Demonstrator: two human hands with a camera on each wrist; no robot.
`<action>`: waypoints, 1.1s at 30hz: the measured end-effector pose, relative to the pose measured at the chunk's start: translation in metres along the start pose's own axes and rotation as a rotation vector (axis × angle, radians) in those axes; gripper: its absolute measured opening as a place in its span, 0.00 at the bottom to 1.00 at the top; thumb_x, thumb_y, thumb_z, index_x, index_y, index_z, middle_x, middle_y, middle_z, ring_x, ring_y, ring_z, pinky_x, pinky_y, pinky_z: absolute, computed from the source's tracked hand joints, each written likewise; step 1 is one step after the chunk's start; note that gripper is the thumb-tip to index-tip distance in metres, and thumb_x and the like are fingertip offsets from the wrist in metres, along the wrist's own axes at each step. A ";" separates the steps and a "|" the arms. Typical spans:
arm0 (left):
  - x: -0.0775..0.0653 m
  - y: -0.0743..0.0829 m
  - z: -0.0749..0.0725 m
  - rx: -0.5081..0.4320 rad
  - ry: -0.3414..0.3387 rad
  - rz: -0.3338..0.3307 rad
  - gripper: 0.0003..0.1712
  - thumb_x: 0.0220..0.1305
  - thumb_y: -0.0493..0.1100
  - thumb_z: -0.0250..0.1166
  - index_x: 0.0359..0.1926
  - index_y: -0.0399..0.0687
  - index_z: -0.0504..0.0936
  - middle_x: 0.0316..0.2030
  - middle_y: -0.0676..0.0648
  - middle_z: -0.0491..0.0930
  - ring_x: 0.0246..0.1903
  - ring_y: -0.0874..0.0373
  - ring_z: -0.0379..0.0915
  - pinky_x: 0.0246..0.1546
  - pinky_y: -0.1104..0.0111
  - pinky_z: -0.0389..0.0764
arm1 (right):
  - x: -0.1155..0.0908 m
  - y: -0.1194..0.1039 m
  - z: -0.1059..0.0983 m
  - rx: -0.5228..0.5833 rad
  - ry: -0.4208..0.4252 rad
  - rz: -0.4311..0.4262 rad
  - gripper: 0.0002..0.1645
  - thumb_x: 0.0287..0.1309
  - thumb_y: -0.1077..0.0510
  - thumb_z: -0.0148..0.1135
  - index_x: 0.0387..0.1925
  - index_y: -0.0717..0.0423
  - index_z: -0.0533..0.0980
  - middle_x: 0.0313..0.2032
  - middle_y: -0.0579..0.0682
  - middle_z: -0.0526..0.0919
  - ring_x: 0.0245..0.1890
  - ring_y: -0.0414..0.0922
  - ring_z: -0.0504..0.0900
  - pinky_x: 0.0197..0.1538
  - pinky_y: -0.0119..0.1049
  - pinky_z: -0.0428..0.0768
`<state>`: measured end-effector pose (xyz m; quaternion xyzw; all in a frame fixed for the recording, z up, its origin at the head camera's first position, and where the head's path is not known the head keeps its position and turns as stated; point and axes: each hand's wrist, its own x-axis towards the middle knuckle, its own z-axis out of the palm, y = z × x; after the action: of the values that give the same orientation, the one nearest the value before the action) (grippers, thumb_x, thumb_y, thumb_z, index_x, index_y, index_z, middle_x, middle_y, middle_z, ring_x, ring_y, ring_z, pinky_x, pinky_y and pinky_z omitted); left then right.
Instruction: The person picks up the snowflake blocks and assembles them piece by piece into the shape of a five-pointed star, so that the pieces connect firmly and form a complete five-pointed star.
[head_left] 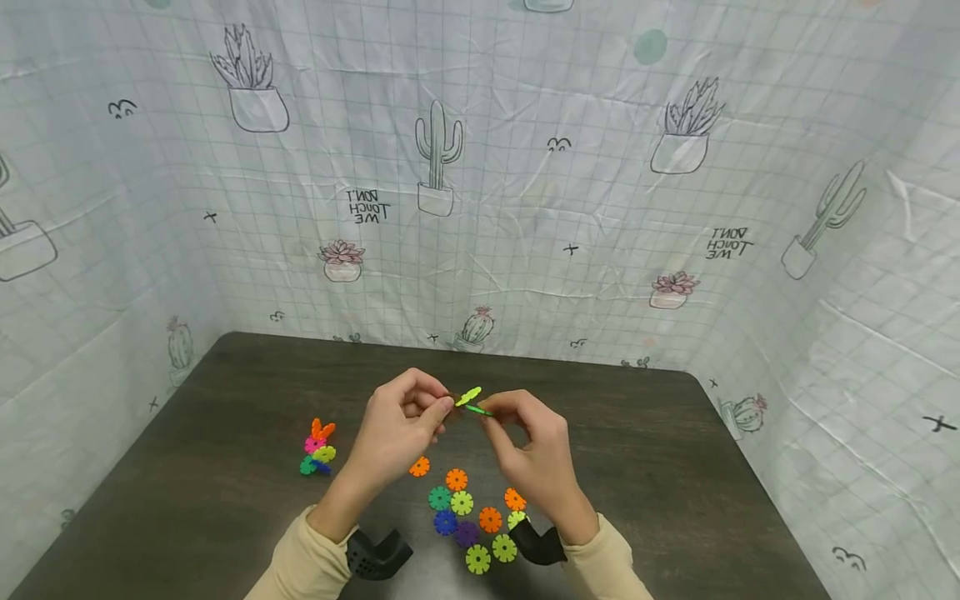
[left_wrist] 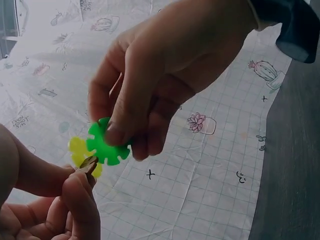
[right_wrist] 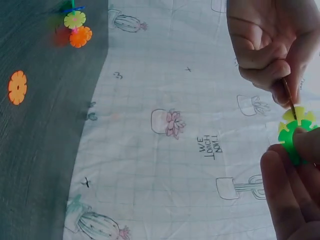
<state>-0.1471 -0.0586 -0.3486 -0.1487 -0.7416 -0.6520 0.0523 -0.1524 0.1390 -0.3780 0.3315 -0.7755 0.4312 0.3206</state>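
Over the table, my left hand [head_left: 401,427] pinches a brownish notched disc [left_wrist: 89,165], seen nearly edge-on. A yellow notched disc [head_left: 468,397] sits against that brownish one; whether their slots are joined I cannot tell. My right hand [head_left: 536,446] pinches a bright green notched disc [left_wrist: 107,151] between thumb and fingers. In both wrist views the green disc overlaps the yellow one, close to the left fingertips. Part of the green disc hides under the right thumb, and most of the brownish disc is covered by the left fingers.
Several loose notched discs, among them a purple one [head_left: 467,533] and a blue one [head_left: 446,522], lie on the dark table [head_left: 637,500] below the hands. At the left stands a joined cluster of coloured discs [head_left: 315,445]. A patterned cloth [head_left: 510,250] surrounds the table.
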 end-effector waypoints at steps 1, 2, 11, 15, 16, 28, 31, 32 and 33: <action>0.000 0.000 0.000 -0.002 0.001 0.005 0.03 0.67 0.31 0.66 0.40 0.37 0.80 0.28 0.39 0.81 0.24 0.58 0.78 0.29 0.71 0.84 | -0.001 -0.001 0.000 -0.008 0.003 -0.014 0.15 0.54 0.75 0.70 0.41 0.57 0.81 0.36 0.54 0.86 0.32 0.43 0.86 0.42 0.23 0.83; -0.001 0.001 0.000 -0.002 0.000 0.009 0.03 0.67 0.32 0.66 0.41 0.37 0.80 0.28 0.40 0.81 0.24 0.58 0.78 0.29 0.71 0.84 | -0.002 -0.002 -0.001 -0.015 0.003 -0.021 0.15 0.54 0.75 0.70 0.41 0.57 0.81 0.36 0.53 0.86 0.32 0.43 0.86 0.42 0.23 0.83; 0.000 0.001 0.001 0.017 -0.011 -0.003 0.02 0.67 0.32 0.66 0.40 0.39 0.80 0.28 0.42 0.81 0.24 0.58 0.78 0.28 0.71 0.83 | -0.004 -0.002 -0.003 -0.106 -0.006 -0.104 0.14 0.54 0.73 0.72 0.40 0.57 0.81 0.36 0.50 0.86 0.32 0.42 0.85 0.42 0.26 0.83; 0.000 0.000 0.002 0.019 -0.019 -0.013 0.02 0.68 0.32 0.66 0.40 0.39 0.80 0.29 0.38 0.81 0.24 0.58 0.78 0.28 0.71 0.83 | -0.004 -0.004 -0.003 -0.164 -0.005 -0.140 0.17 0.50 0.75 0.73 0.40 0.58 0.81 0.36 0.50 0.86 0.33 0.42 0.85 0.41 0.28 0.84; 0.000 0.000 0.002 0.016 -0.022 -0.012 0.02 0.68 0.32 0.66 0.40 0.38 0.80 0.29 0.38 0.81 0.24 0.58 0.77 0.28 0.71 0.82 | -0.004 -0.004 -0.003 -0.173 -0.004 -0.145 0.17 0.50 0.75 0.72 0.40 0.58 0.81 0.36 0.50 0.85 0.33 0.42 0.84 0.41 0.28 0.84; -0.002 -0.001 0.005 0.024 -0.027 -0.025 0.02 0.68 0.32 0.65 0.40 0.41 0.80 0.27 0.43 0.80 0.24 0.57 0.78 0.27 0.69 0.83 | -0.006 -0.004 -0.003 -0.169 0.024 -0.162 0.16 0.51 0.75 0.72 0.39 0.58 0.80 0.38 0.51 0.84 0.35 0.43 0.84 0.43 0.27 0.84; -0.002 0.000 0.006 0.016 -0.028 -0.026 0.02 0.68 0.31 0.65 0.40 0.39 0.80 0.28 0.40 0.80 0.24 0.56 0.78 0.28 0.70 0.83 | -0.006 -0.004 -0.003 -0.144 0.047 -0.165 0.16 0.50 0.76 0.72 0.38 0.58 0.81 0.36 0.51 0.83 0.34 0.43 0.84 0.42 0.26 0.83; -0.002 0.000 0.007 0.016 -0.029 -0.028 0.03 0.68 0.31 0.65 0.40 0.39 0.80 0.28 0.39 0.80 0.24 0.56 0.78 0.28 0.70 0.83 | -0.006 -0.004 -0.003 -0.137 0.056 -0.168 0.16 0.49 0.76 0.72 0.37 0.58 0.81 0.35 0.51 0.82 0.33 0.43 0.83 0.41 0.26 0.83; -0.003 0.001 0.007 0.016 -0.031 -0.030 0.03 0.68 0.31 0.65 0.40 0.38 0.80 0.29 0.38 0.80 0.24 0.56 0.78 0.28 0.70 0.83 | -0.006 -0.004 -0.002 -0.132 0.062 -0.171 0.16 0.49 0.77 0.72 0.37 0.58 0.81 0.34 0.50 0.82 0.32 0.43 0.83 0.40 0.25 0.83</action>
<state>-0.1436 -0.0518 -0.3496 -0.1471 -0.7498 -0.6443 0.0323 -0.1449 0.1409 -0.3801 0.3612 -0.7608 0.3603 0.4012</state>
